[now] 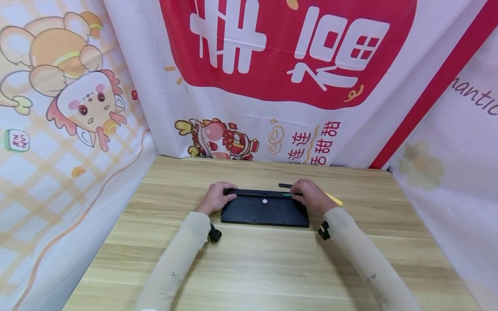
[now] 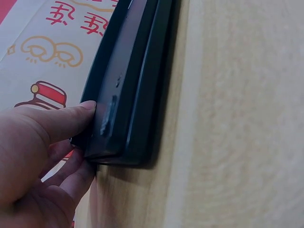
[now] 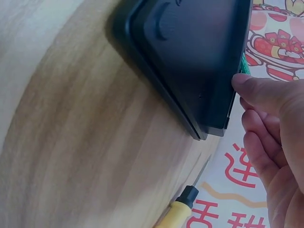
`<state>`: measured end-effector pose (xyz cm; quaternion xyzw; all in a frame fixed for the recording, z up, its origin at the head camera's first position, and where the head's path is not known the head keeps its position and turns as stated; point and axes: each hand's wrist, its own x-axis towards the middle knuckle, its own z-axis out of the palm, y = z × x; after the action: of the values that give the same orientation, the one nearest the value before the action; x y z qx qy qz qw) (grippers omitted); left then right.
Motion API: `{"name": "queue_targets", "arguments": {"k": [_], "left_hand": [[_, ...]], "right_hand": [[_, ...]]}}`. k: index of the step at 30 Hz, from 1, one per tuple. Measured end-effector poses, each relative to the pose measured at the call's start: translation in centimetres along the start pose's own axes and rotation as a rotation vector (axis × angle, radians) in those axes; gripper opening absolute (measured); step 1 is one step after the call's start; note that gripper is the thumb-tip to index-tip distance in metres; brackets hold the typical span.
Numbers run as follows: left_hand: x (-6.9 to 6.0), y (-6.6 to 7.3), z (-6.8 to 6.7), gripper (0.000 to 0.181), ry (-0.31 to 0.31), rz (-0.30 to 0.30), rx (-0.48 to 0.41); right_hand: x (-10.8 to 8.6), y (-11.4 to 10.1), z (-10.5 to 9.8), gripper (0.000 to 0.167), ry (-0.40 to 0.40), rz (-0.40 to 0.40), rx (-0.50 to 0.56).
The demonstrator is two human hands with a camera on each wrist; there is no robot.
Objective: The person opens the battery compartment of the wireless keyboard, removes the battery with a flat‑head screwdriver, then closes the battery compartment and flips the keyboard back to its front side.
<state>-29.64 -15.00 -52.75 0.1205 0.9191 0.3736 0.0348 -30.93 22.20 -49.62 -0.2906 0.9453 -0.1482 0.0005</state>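
Observation:
A black keyboard (image 1: 264, 211) lies underside up on the wooden table, with small screw holes, a round white sticker and a raised bar along its far edge; its keys are hidden. My left hand (image 1: 214, 198) grips its far left corner, thumb on top and fingers around the edge, as the left wrist view shows. At the far right part, the thumb and fingers of my right hand (image 1: 310, 195) pinch the raised bar beside a small green circuit board (image 1: 287, 195). That board peeks past the edge in the right wrist view.
A screwdriver with a yellow handle (image 1: 333, 199) lies just behind my right hand, its thin shaft partly hidden in the head view. Behind the keyboard is a thin black strip (image 1: 285, 185). Printed cloth (image 1: 233, 103) hangs along the table's far edge.

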Motion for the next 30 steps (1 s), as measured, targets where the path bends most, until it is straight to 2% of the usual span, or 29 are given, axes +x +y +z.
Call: {"name": "queue_targets", "arguments": {"k": [7, 16, 24, 30], "left_hand": [[-0.1, 0.1, 0.0, 0.030, 0.006, 0.011, -0.002], [-0.2, 0.1, -0.1, 0.029, 0.007, 0.015, -0.007], [0.0, 0.0, 0.0, 0.029, 0.009, 0.021, 0.005], [0.0, 0.1, 0.1, 0.027, 0.021, 0.025, -0.002]], "right_hand": [[0.1, -0.1, -0.6, 0.012, 0.005, -0.032, 0.028], [0.6, -0.3, -1.6, 0.010, 0.001, -0.077, 0.011], [1.9, -1.3, -1.9, 0.012, 0.018, -0.049, 0.034], [3.7, -1.9, -1.4, 0.010, 0.043, -0.029, 0.073]]}}
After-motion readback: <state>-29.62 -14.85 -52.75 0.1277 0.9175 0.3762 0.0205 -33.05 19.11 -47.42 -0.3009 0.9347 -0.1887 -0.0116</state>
